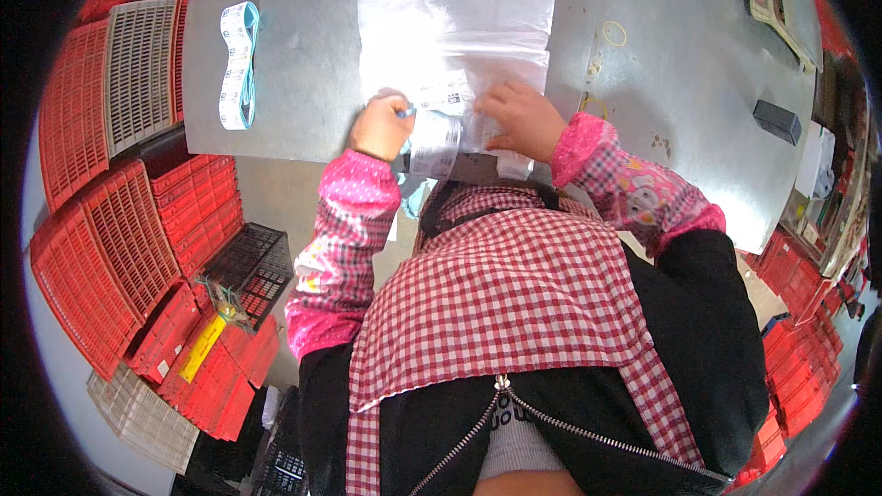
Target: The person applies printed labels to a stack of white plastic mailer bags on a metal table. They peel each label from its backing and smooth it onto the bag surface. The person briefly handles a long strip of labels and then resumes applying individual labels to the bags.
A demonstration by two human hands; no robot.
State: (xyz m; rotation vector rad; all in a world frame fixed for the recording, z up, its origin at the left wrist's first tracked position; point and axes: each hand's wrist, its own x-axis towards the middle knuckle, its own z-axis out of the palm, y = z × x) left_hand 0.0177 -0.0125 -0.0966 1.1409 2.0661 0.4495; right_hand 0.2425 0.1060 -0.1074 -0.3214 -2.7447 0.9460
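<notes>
A stack of clear plastic bags [455,7] lies on the grey metal table, its near end close to the table's edge. My left hand [382,125] is closed on a strip of printed labels [435,141] with a pale blue backing, which hangs over the near edge. One white printed label [441,95] shows on the bags between my hands. My right hand [522,120] rests on the near right part of the bags, fingers spread and slightly bent. A folded strip of labels [238,65], blue on its back, stands on the table to the left.
Rubber bands [614,34] and a dark block [776,122] are on the table's right side. Red plastic crates [200,213] and a black crate [251,269] are stacked at the left. More red crates [799,365] stand at the lower right.
</notes>
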